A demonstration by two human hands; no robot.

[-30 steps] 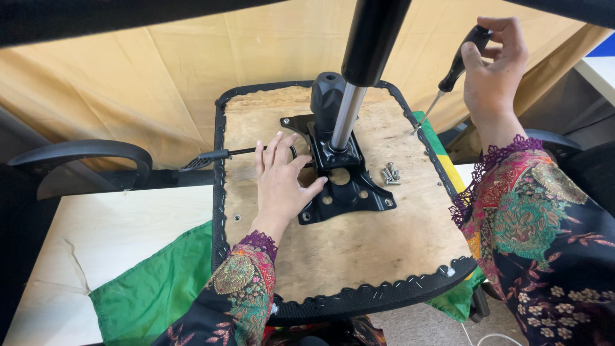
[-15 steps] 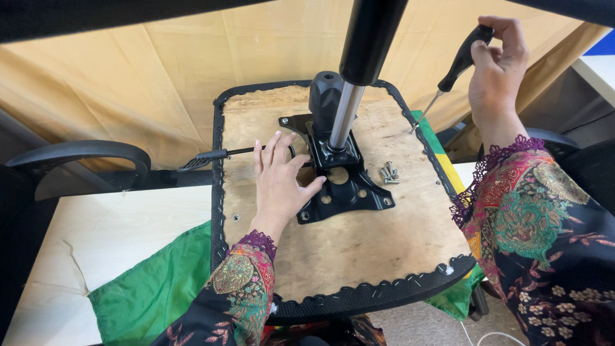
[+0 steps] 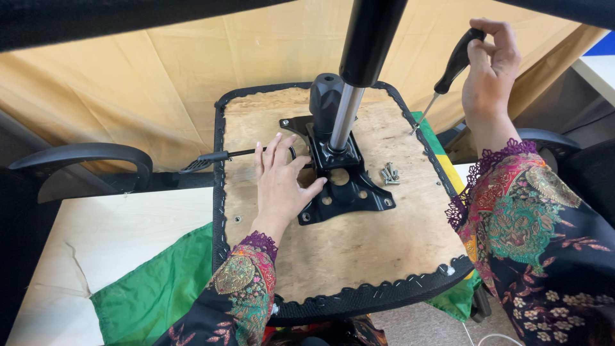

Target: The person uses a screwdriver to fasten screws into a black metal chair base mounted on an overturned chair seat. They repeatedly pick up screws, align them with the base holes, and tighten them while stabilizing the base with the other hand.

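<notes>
An upturned chair seat (image 3: 359, 256) shows its bare wooden underside, edged in black fabric. A black metal mechanism plate (image 3: 349, 192) lies on it, with a gas cylinder (image 3: 349, 109) rising from it. My left hand (image 3: 282, 182) rests flat on the wood with fingers spread, its thumb touching the plate's left edge. My right hand (image 3: 490, 70) is raised at the upper right and grips a black-handled screwdriver (image 3: 448, 70), tip pointing down towards the seat's right edge. Several loose screws (image 3: 389, 173) lie just right of the plate.
A black lever (image 3: 218, 157) sticks out left from the mechanism. Black armrests sit at the left (image 3: 83, 157) and at the right (image 3: 544, 138). Green cloth (image 3: 154, 282) lies under the seat on a pale table (image 3: 102, 230). Tan fabric (image 3: 160, 90) hangs behind.
My right hand with the screwdriver has shifted slightly. My left hand stays on the wood beside the plate.
</notes>
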